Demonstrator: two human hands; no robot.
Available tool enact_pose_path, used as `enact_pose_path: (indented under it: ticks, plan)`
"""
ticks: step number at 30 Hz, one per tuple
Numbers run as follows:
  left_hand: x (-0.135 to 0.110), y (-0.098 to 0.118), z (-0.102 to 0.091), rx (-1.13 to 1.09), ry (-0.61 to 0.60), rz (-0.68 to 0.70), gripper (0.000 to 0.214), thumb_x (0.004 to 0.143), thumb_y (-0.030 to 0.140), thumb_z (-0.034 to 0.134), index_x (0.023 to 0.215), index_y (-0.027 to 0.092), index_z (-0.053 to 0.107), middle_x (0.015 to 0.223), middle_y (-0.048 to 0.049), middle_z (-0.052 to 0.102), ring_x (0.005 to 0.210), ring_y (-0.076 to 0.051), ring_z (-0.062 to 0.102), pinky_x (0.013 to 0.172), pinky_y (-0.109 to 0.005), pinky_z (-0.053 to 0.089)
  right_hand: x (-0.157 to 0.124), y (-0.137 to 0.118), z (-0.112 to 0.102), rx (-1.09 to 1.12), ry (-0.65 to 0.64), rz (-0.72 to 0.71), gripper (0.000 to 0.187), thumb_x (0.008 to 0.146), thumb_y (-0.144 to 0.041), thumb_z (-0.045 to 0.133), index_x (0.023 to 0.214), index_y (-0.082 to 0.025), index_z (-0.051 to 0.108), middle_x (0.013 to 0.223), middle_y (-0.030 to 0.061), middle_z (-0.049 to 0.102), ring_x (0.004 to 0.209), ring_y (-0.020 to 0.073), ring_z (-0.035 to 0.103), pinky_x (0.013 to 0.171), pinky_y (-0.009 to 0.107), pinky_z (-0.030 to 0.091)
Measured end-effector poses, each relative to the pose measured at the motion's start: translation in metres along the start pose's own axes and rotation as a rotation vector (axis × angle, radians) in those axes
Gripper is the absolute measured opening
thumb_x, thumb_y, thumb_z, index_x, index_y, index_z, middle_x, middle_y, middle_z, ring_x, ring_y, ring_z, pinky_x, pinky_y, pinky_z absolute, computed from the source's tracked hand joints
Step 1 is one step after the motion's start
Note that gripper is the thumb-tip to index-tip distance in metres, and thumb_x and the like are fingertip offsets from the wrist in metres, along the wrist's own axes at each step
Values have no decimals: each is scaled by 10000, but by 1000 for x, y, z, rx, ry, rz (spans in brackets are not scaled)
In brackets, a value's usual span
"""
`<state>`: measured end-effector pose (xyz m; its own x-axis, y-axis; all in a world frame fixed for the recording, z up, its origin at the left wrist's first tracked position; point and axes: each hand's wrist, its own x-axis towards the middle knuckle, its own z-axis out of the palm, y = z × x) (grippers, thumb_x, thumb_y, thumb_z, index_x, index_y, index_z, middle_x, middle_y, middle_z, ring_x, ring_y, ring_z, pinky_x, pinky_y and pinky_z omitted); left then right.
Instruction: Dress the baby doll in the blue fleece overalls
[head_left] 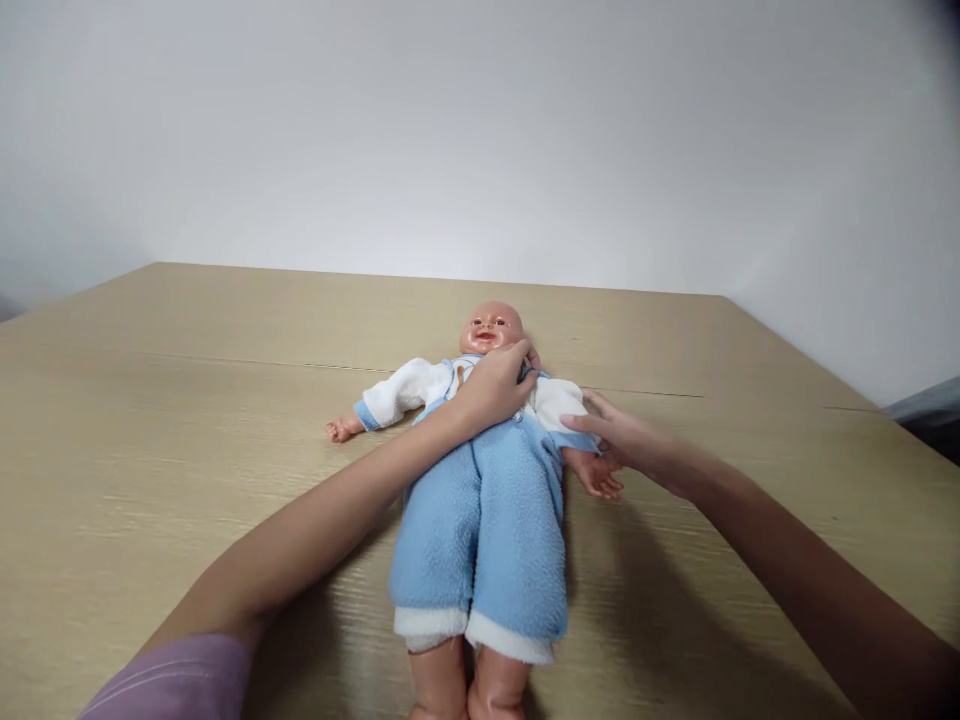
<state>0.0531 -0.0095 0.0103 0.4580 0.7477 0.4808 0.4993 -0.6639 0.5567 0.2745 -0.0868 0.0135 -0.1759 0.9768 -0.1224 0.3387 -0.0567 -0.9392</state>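
Observation:
A baby doll [491,328] lies on its back on the wooden table, head away from me, in blue fleece overalls [480,510] and a white top with blue cuffs. My left hand [501,382] reaches across its chest, fingers curled on the clothing at the shoulder on the right, just below the chin. My right hand [611,430] holds the white sleeve [559,408] on that same side near its blue cuff, thumb on top and fingers behind. The doll's small hand [600,475] sticks out below the cuff. Its other arm [397,395] stretches out to the left, untouched.
The light wooden table [187,450] has thin seams across it and ends at a pale wall [480,130]. A dark object [934,415] stands beyond the table's right edge. The doll's lower legs [499,685] run out of view at the bottom.

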Motion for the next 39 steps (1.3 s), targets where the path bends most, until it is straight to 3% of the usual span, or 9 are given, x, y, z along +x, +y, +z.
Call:
enact_pose_path:
  ticks: [3,6,9,14,19,25,28,33,39]
  plan:
    - [-1,2,-1,24,-27,-8,81,978,101,625,980,182,624,1001,-83,766,930,-222,703,828,-322,503,-23,4,-22,-13,21,137,728,768,-588,885,1409,-304,688,1202,96,801,993,311,765,625,326,612]
    - [0,4,-2,50,-45,-13,75,990,110,624,986,184,624,1013,-88,764,956,-231,704,831,-326,500,-30,24,-46,-100,145,145,646,767,-634,847,1289,-263,764,1065,90,805,885,283,748,616,326,586]
    - [0,4,-3,55,-56,-16,77,991,106,628,982,182,623,1009,-92,759,958,-234,702,835,-329,502,-31,47,-61,-188,256,43,544,835,-658,783,1174,-233,777,982,83,804,863,291,747,723,379,610]
    - [0,3,-1,65,-61,-17,59,1000,129,628,986,186,633,988,-81,741,940,-234,690,844,-342,513,-34,61,-57,-341,318,-85,505,922,-621,693,1234,-226,725,1183,122,801,994,321,764,852,426,632]
    - [-1,5,-3,128,-39,46,33,1033,196,620,1021,174,641,1081,-126,720,1040,-262,678,949,-390,523,-38,62,-51,-648,455,-200,530,953,-606,615,1275,-192,699,1121,143,767,905,316,745,851,475,621]
    - [-21,21,-37,116,56,160,110,1067,273,583,1130,197,632,1254,-131,693,1246,-294,608,1149,-460,441,-53,41,-43,-874,549,-481,413,1002,-513,576,1248,-201,687,1270,198,727,1216,443,657,1103,641,485]
    - [-52,21,-60,55,80,128,155,1095,311,535,1179,220,628,1263,-105,691,1256,-276,599,1135,-435,443,-64,21,-21,-694,452,-568,313,1031,-449,586,1262,-251,660,1276,168,713,1204,392,666,1078,586,513]
    - [-114,-7,-80,-54,147,-118,207,1093,401,536,1192,224,578,1156,-85,681,1047,-242,640,976,-397,511,-56,3,29,-214,141,-369,300,1056,-511,613,1236,-273,640,1252,102,732,1151,298,710,1040,463,562]
    - [-141,-30,-89,72,52,-218,306,1113,496,447,1098,215,569,1078,-83,684,1027,-273,623,982,-448,472,-16,4,47,-185,31,-294,398,1047,-610,555,883,-254,621,881,24,691,939,281,665,956,431,531]
